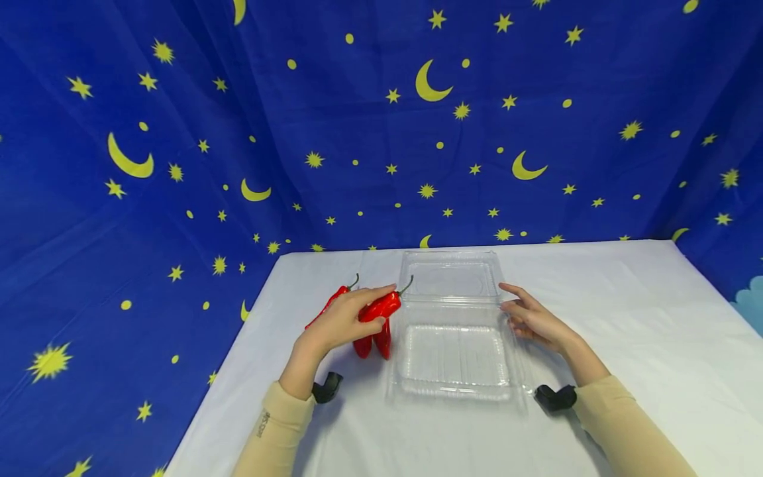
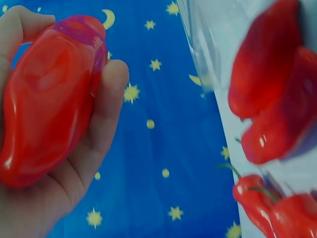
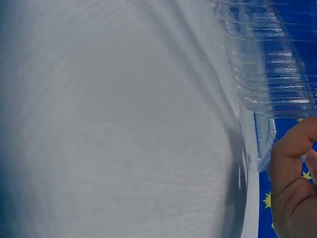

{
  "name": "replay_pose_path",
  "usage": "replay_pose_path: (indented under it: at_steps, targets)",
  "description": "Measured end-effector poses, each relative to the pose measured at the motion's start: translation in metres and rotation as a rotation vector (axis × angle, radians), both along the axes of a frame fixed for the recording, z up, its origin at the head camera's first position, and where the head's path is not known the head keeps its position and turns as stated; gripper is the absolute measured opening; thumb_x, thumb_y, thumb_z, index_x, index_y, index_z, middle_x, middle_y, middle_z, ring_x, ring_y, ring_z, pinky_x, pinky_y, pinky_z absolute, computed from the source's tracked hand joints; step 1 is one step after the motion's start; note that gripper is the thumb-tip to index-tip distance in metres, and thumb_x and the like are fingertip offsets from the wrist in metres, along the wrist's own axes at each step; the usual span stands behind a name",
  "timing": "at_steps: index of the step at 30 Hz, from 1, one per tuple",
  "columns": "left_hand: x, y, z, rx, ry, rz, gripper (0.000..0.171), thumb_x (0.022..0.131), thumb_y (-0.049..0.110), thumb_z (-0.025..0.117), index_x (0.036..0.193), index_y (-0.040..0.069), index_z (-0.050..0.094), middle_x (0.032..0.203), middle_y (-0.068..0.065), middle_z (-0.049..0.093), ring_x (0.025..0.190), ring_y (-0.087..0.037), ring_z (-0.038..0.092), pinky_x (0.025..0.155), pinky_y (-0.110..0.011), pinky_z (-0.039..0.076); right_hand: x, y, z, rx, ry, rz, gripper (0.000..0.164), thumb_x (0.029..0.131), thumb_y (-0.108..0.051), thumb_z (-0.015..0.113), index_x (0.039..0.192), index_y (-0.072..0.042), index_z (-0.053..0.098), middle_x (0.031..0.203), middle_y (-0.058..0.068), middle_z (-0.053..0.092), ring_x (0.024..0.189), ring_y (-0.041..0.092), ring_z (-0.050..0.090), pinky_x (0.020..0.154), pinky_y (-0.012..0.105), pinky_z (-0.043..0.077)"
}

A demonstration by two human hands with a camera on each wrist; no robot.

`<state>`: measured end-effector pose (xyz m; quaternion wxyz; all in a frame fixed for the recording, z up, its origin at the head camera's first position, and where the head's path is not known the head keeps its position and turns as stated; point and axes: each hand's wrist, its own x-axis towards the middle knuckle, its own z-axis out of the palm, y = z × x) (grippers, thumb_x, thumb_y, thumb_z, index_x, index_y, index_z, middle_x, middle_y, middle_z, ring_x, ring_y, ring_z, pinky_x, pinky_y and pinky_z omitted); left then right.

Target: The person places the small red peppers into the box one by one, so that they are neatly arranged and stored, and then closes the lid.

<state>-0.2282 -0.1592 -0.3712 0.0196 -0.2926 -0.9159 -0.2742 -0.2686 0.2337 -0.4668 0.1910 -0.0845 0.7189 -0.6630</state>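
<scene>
My left hand [image 1: 340,322] grips a glossy red pepper [image 1: 381,306] between thumb and fingers, its green stem pointing up and right. The left wrist view shows that pepper [image 2: 54,99] large, the thumb and a finger on its two sides. Below and behind this hand lie more red peppers [image 1: 383,341] on the white table, one with its stem [image 1: 353,283] showing. To the right stands a clear plastic clamshell container [image 1: 456,392], its lid [image 1: 451,278] folded back flat. By its right edge near the hinge is my right hand [image 1: 539,323], fingers loosely bent; the right wrist view shows it close to the ridged plastic [image 3: 272,74].
The white-covered table [image 1: 644,311] meets a blue curtain [image 1: 357,132] with yellow moons and stars at the back and sides. Black bands [image 1: 556,399] sit below both wrists.
</scene>
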Motion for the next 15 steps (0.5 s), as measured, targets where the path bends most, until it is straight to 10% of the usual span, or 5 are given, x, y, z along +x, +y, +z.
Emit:
replay_pose_path:
  at_steps: [15]
  targets:
    - [-0.015, 0.045, -0.001, 0.005, -0.033, -0.191, 0.061, 0.084, 0.027, 0.062, 0.142, 0.032, 0.044, 0.115, 0.004, 0.057, 0.092, -0.012, 0.052, 0.073, -0.027, 0.048, -0.003, 0.001, -0.004, 0.007, -0.007, -0.005, 0.068, 0.098, -0.024, 0.05, 0.152, -0.015, 0.01, 0.117, 0.019, 0.034, 0.065, 0.007, 0.046, 0.054, 0.019, 0.044]
